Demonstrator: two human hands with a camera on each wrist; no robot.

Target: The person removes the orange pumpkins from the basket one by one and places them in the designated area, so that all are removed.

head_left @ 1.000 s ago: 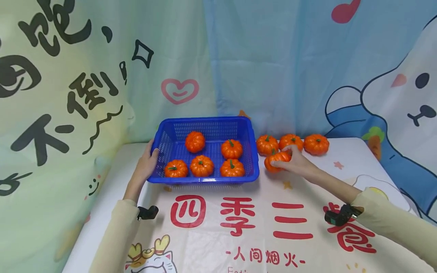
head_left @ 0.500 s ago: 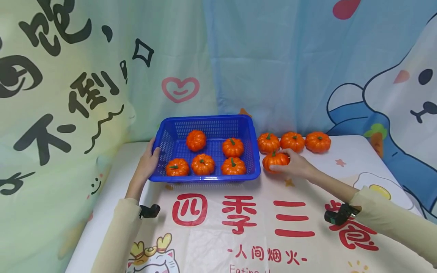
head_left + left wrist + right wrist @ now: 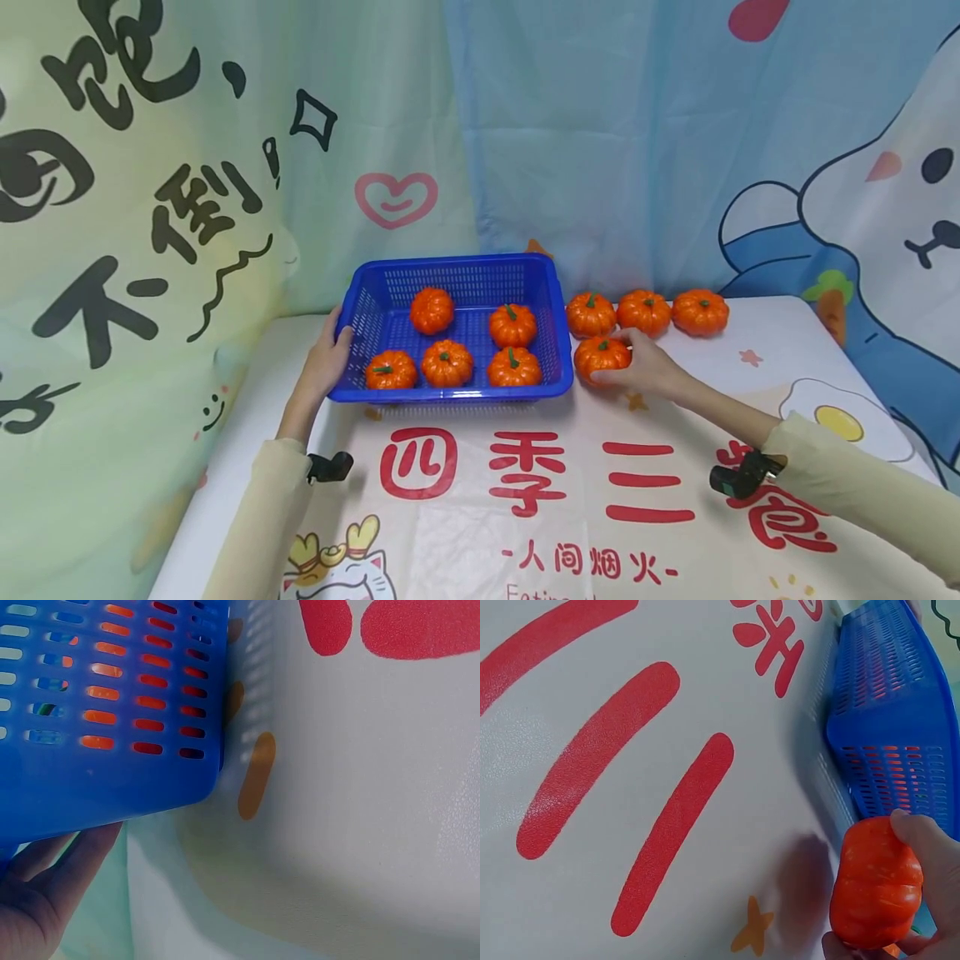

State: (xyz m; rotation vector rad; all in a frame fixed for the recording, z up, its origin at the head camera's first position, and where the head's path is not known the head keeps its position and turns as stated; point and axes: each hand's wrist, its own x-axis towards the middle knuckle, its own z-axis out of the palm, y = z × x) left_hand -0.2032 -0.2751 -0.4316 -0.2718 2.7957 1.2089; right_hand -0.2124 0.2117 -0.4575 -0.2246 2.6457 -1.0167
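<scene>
My right hand [image 3: 647,364] grips a small orange pumpkin [image 3: 602,360] just right of the blue basket [image 3: 450,398], thumb on the near side and fingers round the far side. In the right wrist view the pumpkin [image 3: 877,885] shows over its shadow on the tablecloth, close to the basket's end wall [image 3: 900,769]. My left hand [image 3: 327,357] rests against the basket's left end. Seen from the left wrist, its extended fingers [image 3: 82,859] meet the outside of the rim, tips hidden behind it. Several pumpkins [image 3: 447,363] sit inside the basket, two toward the back and the others along the front.
Three more pumpkins [image 3: 643,312] stand in a row at the table's back edge, right of the basket. A printed curtain [image 3: 562,150] hangs right behind the table. The tablecloth [image 3: 570,458] carries red lettering and cartoon prints.
My right hand has shifted slightly left with the pumpkin, bringing it nearer the basket, and the pumpkin's stem now points up more toward the head camera. The left hand stays at the basket.
</scene>
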